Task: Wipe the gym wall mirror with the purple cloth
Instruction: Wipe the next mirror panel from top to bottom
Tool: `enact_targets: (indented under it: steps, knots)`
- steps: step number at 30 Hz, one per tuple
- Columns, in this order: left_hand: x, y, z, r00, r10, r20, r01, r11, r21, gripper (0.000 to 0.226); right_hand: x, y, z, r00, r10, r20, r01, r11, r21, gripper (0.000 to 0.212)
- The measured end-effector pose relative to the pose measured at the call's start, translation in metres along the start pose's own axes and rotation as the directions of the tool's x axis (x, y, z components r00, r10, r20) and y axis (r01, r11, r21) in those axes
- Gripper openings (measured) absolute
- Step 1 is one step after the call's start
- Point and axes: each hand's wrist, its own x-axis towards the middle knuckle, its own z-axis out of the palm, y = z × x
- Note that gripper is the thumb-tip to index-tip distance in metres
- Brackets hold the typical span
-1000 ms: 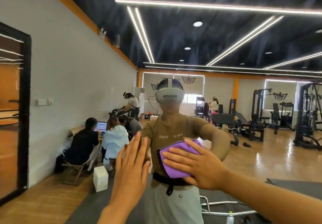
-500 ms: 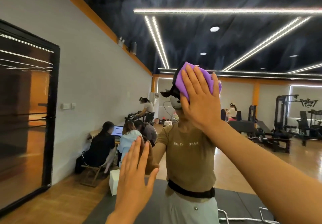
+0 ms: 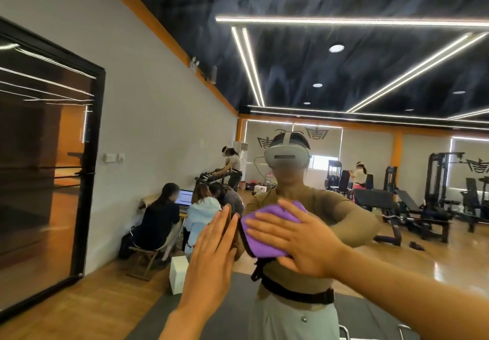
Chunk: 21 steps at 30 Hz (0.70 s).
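Note:
The gym wall mirror (image 3: 370,186) fills the view ahead and reflects me and the room. My right hand (image 3: 299,242) lies flat with fingers spread, pressing the purple cloth (image 3: 267,236) against the glass at the chest height of my reflection. The cloth is folded, and a dark edge of it hangs below. Just to its left, my left hand (image 3: 211,255) rests flat on the mirror, fingers together and pointing up, holding nothing.
Reflected in the mirror are weight machines (image 3: 436,197) at the right, several seated people (image 3: 164,218) by the left wall, a white box (image 3: 178,273) on the floor and a dark mat (image 3: 232,300). A black-framed glass door (image 3: 47,167) stands at the left.
My right hand swept the cloth up to head height on the glass, then back down to chest height and slightly left. My left hand stayed flat on the mirror.

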Motion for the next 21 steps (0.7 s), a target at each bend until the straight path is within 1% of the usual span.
enact_targets:
  steps: [1, 3, 5, 7, 9, 11, 12, 13, 14, 15, 18, 21]
  knots:
    - [-0.001, 0.0, -0.001, 1.0, 0.002, 0.003, -0.002, 1.0, -0.022, 0.086, 0.007, 0.011, -0.004, 0.999, 0.035, -0.006, -0.035, 0.999, 0.011, 0.063]
    - [-0.001, 0.0, -0.004, 1.0, 0.004, -0.003, -0.004, 0.999, -0.047, 0.086, 0.028, 0.04, -0.015, 0.983, 0.165, -0.077, -0.164, 0.986, 0.013, 0.062]
    - [-0.002, -0.001, -0.003, 1.0, 0.01, -0.01, -0.01, 0.999, -0.036, 0.088, 0.053, 0.077, -0.031, 0.938, 0.312, -0.154, -0.307, 0.95, 0.059, 0.062]
    - [-0.002, -0.003, 0.001, 1.0, 0.009, -0.016, -0.009, 1.0, -0.023, 0.093, 0.074, 0.118, -0.048, 0.858, 0.472, -0.201, -0.45, 0.881, 0.147, 0.062]
    - [-0.001, -0.005, 0.005, 0.999, 0.017, -0.044, -0.018, 1.0, -0.023, 0.097, 0.087, 0.146, -0.057, 0.757, 0.605, -0.245, -0.575, 0.796, 0.188, 0.061]
    - [-0.003, -0.007, 0.008, 0.997, -0.001, -0.081, -0.001, 1.0, -0.025, 0.092, 0.094, 0.147, -0.053, 0.687, 0.665, -0.293, -0.643, 0.744, 0.183, 0.06]
    - [-0.004, -0.008, 0.009, 0.995, -0.033, -0.097, 0.03, 0.999, -0.024, 0.086, 0.094, 0.139, -0.048, 0.668, 0.674, -0.316, -0.651, 0.735, 0.19, 0.059]
    - [-0.005, -0.008, 0.01, 0.991, -0.075, -0.109, 0.072, 0.997, -0.024, 0.081, 0.092, 0.126, -0.043, 0.664, 0.671, -0.331, -0.645, 0.737, 0.202, 0.058]
    - [-0.006, -0.009, 0.009, 0.988, -0.112, -0.11, 0.111, 0.994, -0.02, 0.079, 0.087, 0.108, -0.036, 0.678, 0.656, -0.33, -0.626, 0.752, 0.207, 0.058]
    - [-0.007, -0.009, 0.009, 0.986, -0.131, -0.101, 0.131, 0.991, -0.013, 0.079, 0.08, 0.088, -0.029, 0.712, 0.631, -0.309, -0.6, 0.775, 0.201, 0.058]
    - [-0.008, -0.008, 0.007, 0.989, -0.124, -0.077, 0.125, 0.992, 0.005, 0.079, 0.046, 0.018, -0.008, 0.852, 0.486, -0.193, -0.473, 0.874, 0.113, 0.062]
    - [-0.009, -0.008, 0.005, 0.99, -0.127, -0.064, 0.127, 0.992, 0.003, 0.086, 0.002, -0.059, 0.015, 0.938, 0.338, -0.082, -0.333, 0.941, 0.065, 0.066]
